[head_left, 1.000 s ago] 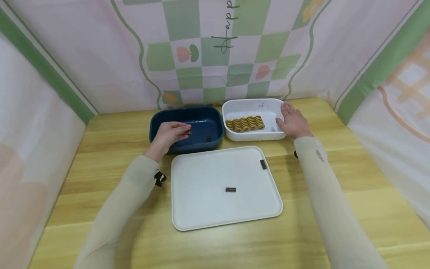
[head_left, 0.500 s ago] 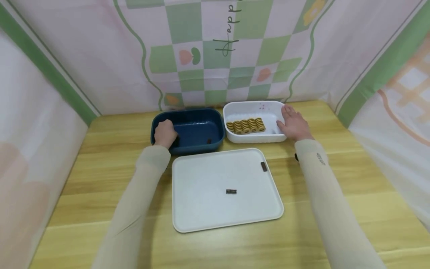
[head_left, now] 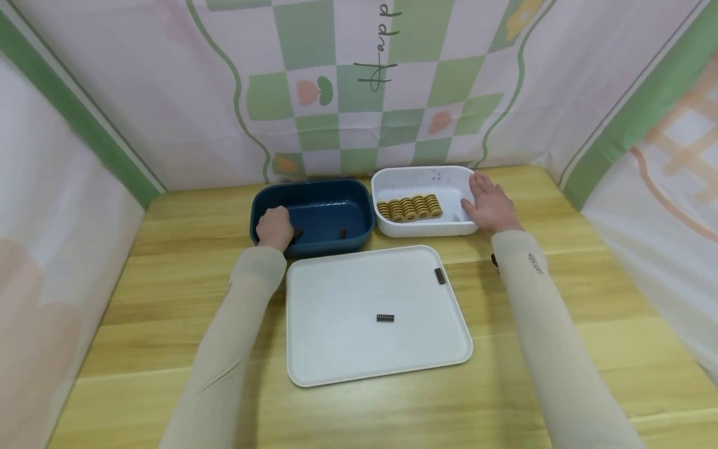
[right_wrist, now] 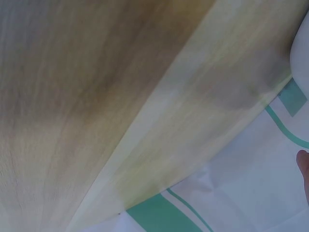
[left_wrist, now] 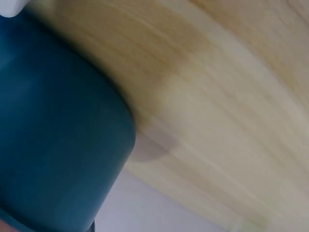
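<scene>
My left hand reaches down into the navy blue tub at its left end; its fingers are hidden behind the back of the hand. Right beside it lies a small dark spring-like piece, and I cannot tell whether the fingers hold it. Another small dark piece lies in the same tub. My right hand rests with straight fingers on the right end of the white tub. Inside that tub, golden ribbed rolls like stacked sandwich biscuits fill the left part.
A white tray lies in front of both tubs. On it are a dark coil spring near the middle and a dark piece by the right rim. Patterned cloth hangs behind the wooden table.
My left hand, which pinched a small coppery spring above the navy tub, has moved down and left into it. A dark piece now shows beside that hand. The right hand has stayed put.
</scene>
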A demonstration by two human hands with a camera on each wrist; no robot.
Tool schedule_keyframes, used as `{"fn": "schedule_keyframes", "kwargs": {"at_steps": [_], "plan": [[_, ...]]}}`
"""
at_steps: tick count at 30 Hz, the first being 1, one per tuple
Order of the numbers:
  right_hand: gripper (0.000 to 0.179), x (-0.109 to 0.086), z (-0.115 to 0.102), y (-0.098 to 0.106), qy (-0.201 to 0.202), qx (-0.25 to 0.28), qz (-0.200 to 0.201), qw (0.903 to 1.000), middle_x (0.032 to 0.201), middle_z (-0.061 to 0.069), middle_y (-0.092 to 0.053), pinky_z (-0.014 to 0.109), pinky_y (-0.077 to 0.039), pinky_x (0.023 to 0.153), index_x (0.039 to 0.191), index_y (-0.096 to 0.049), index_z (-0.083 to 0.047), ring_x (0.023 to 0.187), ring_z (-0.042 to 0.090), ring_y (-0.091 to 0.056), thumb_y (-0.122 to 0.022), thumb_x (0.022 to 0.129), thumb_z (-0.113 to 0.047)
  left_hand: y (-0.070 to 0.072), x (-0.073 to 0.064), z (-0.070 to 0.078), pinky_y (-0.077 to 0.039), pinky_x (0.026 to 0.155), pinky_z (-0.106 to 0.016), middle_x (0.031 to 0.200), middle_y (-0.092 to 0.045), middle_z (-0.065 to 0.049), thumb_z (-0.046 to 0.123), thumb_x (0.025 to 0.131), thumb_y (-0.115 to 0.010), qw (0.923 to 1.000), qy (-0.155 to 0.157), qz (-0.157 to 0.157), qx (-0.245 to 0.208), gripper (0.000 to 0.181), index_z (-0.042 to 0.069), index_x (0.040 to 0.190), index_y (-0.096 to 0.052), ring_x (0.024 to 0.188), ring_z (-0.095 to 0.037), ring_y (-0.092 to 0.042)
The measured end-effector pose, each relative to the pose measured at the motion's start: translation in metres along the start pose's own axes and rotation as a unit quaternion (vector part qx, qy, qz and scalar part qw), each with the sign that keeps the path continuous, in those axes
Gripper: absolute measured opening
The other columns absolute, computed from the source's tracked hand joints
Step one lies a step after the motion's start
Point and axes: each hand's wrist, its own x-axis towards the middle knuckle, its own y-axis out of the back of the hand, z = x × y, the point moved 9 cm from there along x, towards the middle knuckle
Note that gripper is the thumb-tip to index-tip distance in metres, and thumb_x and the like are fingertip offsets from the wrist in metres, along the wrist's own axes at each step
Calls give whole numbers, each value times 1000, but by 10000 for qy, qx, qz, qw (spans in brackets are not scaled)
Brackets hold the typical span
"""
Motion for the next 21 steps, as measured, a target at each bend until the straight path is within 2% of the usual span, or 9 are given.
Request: {"fn": "schedule_keyframes", "kwargs": {"at_steps": [3,5,8,10,11,14,17,19,21], "plan": [[69,0,-1,1,-5,29,0,10000,154,28,-8,52,-4,113,147,-10,11,142,40,-6,-36,100,-32,2,-2,0,-54,66,-45,100,-65,-21,9,93,-55,10000,-19,-19,-60,14,0,98,-65,81,-35,-63],[69,-1,-2,1,-7,14,-23,10000,154,28,-7,53,-3,113,147,-9,11,142,40,-5,-36,101,-32,6,-4,1,-53,61,-42,94,-65,-20,5,93,-52,9999,-71,-4,-131,12,1,89,-63,76,-33,-63],[69,-1,-2,1,8,0,-29,10000,154,28,-7,53,-4,113,146,-9,12,142,41,-5,-35,101,-33,16,-8,5,-45,50,-37,70,-58,-13,4,92,-53,9991,-231,208,-289,23,5,69,-51,60,-27,-58],[69,-1,-1,0,23,1,-30,10000,154,29,-7,54,-4,113,146,-9,12,142,41,-5,-34,101,-34,26,-12,11,-35,44,-33,57,-45,-7,3,91,-53,9966,-506,457,-459,33,9,61,-41,48,-21,-44],[69,0,-1,0,28,-9,-16,10000,153,29,-8,54,-4,113,146,-9,12,142,41,-6,-33,101,-34,32,-16,16,-34,45,-32,56,-43,-5,3,90,-54,9941,-674,636,-557,34,9,60,-41,48,-20,-42],[69,1,1,0,32,13,21,10000,154,28,-8,54,-5,113,147,-9,11,142,40,-5,-34,100,-34,51,-31,35,-42,48,-33,61,-53,-8,4,90,-57,9813,-1281,1153,-851,26,2,64,-57,52,-21,-48],[69,3,1,-1,33,35,22,10000,154,28,-8,54,-4,113,147,-9,11,143,40,-4,-34,100,-33,64,-54,59,-52,66,-37,86,-69,-13,7,89,-63,9626,-1864,1574,-1175,12,0,86,-72,74,-25,-63],[69,3,2,-1,27,47,-1,10000,154,28,-7,54,-4,113,147,-8,11,143,39,-3,-35,100,-33,66,-73,78,-52,69,-35,89,-69,-12,8,89,-66,9512,-2258,1601,-1367,10,0,90,-73,78,-24,-64],[69,3,2,-1,30,33,-10,10000,154,28,-7,54,-4,113,147,-8,11,143,40,-4,-34,100,-34,59,-93,97,-52,69,-31,88,-69,-10,9,87,-68,9416,-2678,1417,-1468,9,2,90,-74,78,-21,-63]]}}
